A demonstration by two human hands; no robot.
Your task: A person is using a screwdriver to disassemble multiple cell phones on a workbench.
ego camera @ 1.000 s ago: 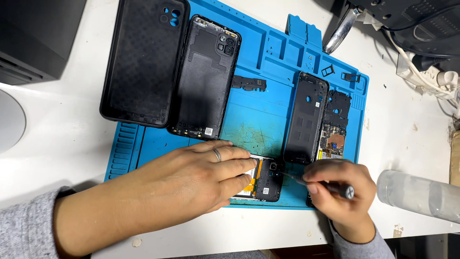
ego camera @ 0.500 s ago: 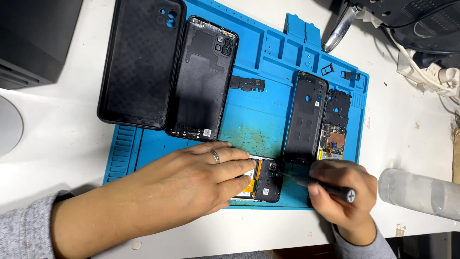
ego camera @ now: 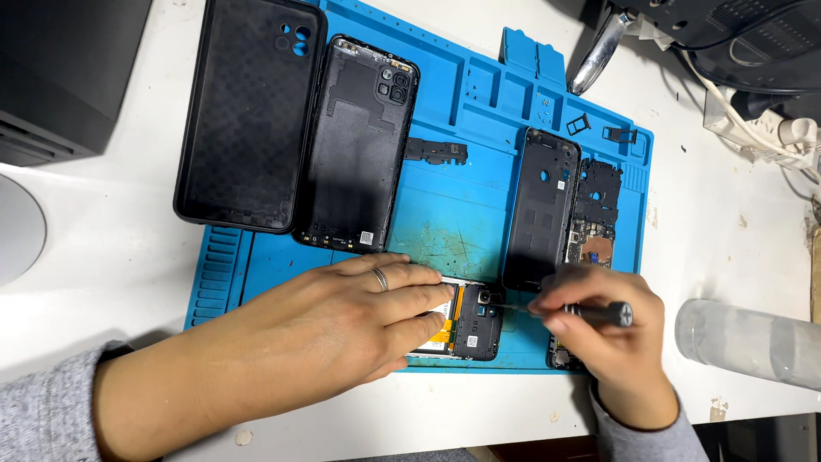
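Note:
My left hand [ego camera: 333,329], a ring on one finger, lies flat over an opened phone [ego camera: 472,321] at the front edge of the blue work mat [ego camera: 479,214] and holds it down. Only the phone's top end shows, with its camera module and an orange strip. My right hand [ego camera: 611,338] grips a small black-handled screwdriver [ego camera: 590,312]. Its thin tip points left and touches the phone near the camera.
On the mat lie a black phone case [ego camera: 248,111], a dark back cover [ego camera: 359,141], a small black part [ego camera: 436,151], a black inner frame [ego camera: 540,210] and a circuit board piece [ego camera: 593,214]. A clear cylinder [ego camera: 748,342] lies at right. Cables and a dark device sit top right.
My view has shifted slightly. My right hand has turned the screwdriver a little at the phone's top end. My left hand stays pressed on the phone.

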